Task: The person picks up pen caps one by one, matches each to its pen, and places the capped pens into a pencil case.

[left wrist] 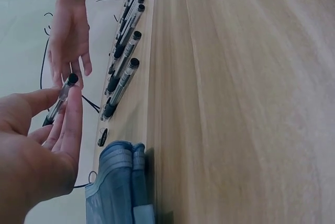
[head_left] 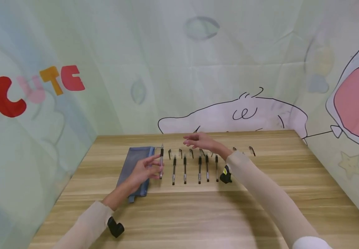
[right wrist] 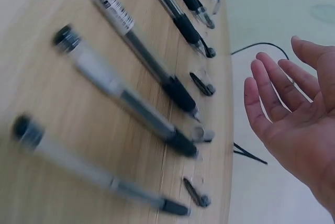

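Pale sleeves (head_left: 269, 193) are nearest, stretching over the wooden table (head_left: 179, 218). The left hand (head_left: 143, 169) pinches one pen (head_left: 162, 163) lightly between thumb and fingers, just beside the blue pouch (head_left: 137, 157); the right hand (head_left: 201, 140) is loosely spread, with nothing in it. With so slight a hold, I'd fear the pen twisting or slipping free, and a dip of the right wrist could scatter the small caps (head_left: 252, 151) or set the row of pens (head_left: 185, 169) rolling. Bold letters (head_left: 53, 80) on the backdrop (head_left: 120, 69) spell CUTE (cheerful company for stationery). One barrel carries a barcode label (right wrist: 118, 12), its print too small to read; I make out no brand.
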`<state>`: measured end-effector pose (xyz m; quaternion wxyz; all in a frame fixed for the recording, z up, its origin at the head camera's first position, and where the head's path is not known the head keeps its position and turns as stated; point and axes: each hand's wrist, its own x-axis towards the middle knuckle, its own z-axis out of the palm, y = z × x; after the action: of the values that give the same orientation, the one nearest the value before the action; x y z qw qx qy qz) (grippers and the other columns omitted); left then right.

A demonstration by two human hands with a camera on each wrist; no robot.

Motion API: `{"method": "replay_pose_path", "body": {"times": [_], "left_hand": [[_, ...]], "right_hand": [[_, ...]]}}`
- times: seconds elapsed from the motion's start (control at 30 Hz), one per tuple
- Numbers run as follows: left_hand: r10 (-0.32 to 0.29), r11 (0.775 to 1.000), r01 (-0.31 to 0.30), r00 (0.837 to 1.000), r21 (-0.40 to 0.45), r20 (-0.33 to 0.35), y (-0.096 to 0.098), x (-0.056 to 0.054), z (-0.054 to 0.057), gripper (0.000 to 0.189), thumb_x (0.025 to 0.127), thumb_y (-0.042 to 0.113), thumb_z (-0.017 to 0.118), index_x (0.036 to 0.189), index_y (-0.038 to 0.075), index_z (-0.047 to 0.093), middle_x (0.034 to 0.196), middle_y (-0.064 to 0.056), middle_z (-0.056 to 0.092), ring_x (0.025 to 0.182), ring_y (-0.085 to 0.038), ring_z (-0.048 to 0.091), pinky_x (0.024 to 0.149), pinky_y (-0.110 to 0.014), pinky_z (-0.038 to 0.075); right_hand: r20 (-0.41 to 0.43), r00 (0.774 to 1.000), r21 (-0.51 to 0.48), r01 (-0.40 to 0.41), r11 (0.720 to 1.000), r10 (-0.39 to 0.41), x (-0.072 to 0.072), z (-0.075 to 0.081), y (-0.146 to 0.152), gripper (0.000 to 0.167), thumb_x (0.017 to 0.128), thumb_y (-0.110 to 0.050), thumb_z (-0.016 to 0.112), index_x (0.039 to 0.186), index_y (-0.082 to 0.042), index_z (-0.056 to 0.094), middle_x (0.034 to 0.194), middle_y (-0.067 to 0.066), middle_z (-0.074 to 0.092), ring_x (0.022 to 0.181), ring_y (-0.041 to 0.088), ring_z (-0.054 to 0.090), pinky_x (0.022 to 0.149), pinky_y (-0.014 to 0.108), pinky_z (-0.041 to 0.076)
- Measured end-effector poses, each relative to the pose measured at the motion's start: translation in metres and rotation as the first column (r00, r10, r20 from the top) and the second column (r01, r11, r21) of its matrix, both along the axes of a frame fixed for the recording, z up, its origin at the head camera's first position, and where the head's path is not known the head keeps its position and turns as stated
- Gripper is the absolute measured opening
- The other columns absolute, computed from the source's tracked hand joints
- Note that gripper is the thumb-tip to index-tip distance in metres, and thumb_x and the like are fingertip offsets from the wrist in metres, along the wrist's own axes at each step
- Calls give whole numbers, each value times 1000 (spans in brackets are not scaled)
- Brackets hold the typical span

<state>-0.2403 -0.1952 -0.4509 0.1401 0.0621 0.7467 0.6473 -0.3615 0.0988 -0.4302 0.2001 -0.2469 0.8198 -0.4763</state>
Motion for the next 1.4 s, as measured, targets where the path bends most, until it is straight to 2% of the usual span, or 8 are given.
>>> {"method": "replay_pose_path", "body": {"times": [0.2, 0.37, 0.43, 0.67, 0.83, 0.9, 1.1, 1.4], "left_hand": [[21, 1000, -21, 1000, -13, 13, -2, 3, -4, 67, 96, 8, 69, 156, 3, 38, 139, -31, 56, 88, -11, 72, 80, -32, 65], [16, 1000, -16, 1000, -26, 9, -2, 6, -6, 66, 97, 9, 68, 155, 2, 38, 138, -31, 56, 88, -9, 72, 82, -34, 65], [16, 999, -15, 1000, -29, 8, -1, 6, -7, 65, 97, 10, 68, 155, 2, 39, 138, -31, 57, 88, -8, 72, 83, -35, 65], [34, 999, -33, 999, -39, 30, -2, 7, -10, 64, 97, 10, 69, 154, 3, 42, 136, -28, 59, 87, -10, 72, 81, -34, 66], [30, 999, -29, 999, -29, 28, -3, 7, -12, 64, 97, 9, 69, 154, 1, 41, 133, -27, 61, 85, -9, 73, 78, -30, 65], [29, 999, -28, 999, -20, 31, -3, 7, -13, 64, 97, 8, 68, 154, 2, 41, 133, -27, 61, 85, -8, 73, 78, -30, 65], [25, 1000, -24, 999, -9, 37, -3, 6, -13, 63, 97, 7, 67, 154, 3, 41, 135, -30, 59, 86, -8, 73, 77, -28, 65], [24, 1000, -23, 999, -12, 48, -2, 4, -13, 63, 97, 7, 68, 154, 4, 41, 135, -29, 59, 86, -9, 73, 79, -29, 65]], "right_hand": [[-78, 997, 69, 4, 998, 1, -9, -4, -31, 52, 107, -29, 54, 152, -5, 46, 147, 17, 58, 135, 33, 57, 111, 45, 52], [-122, 993, 71, 9, 997, -1, -13, -10, -48, 44, 106, -22, 57, 143, 1, 55, 141, 18, 63, 128, 32, 62, 107, 40, 55], [-174, 985, 94, 16, 995, 0, -15, -15, -51, 40, 105, -19, 59, 138, 3, 59, 137, 19, 66, 123, 32, 65, 105, 39, 56], [-372, 924, 228, -2, 974, 89, -17, -31, -66, 36, 102, -15, 63, 133, 4, 64, 123, 19, 73, 112, 33, 69, 98, 39, 59], [-463, 874, 310, 7, 951, 145, -16, -38, -76, 36, 98, -20, 69, 128, 0, 69, 117, 13, 76, 106, 27, 72, 94, 36, 59], [-482, 864, 333, 29, 943, 143, -15, -39, -77, 36, 97, -22, 71, 126, -2, 70, 115, 11, 77, 103, 25, 71, 93, 36, 58], [-480, 867, 386, 68, 920, 137, -12, -36, -82, 32, 97, -28, 70, 123, -10, 73, 120, 5, 76, 118, 24, 65, 105, 44, 50], [-423, 901, 398, 93, 913, 92, -13, -33, -85, 29, 97, -29, 70, 121, -12, 74, 122, 4, 74, 123, 25, 59, 109, 49, 42]]}}
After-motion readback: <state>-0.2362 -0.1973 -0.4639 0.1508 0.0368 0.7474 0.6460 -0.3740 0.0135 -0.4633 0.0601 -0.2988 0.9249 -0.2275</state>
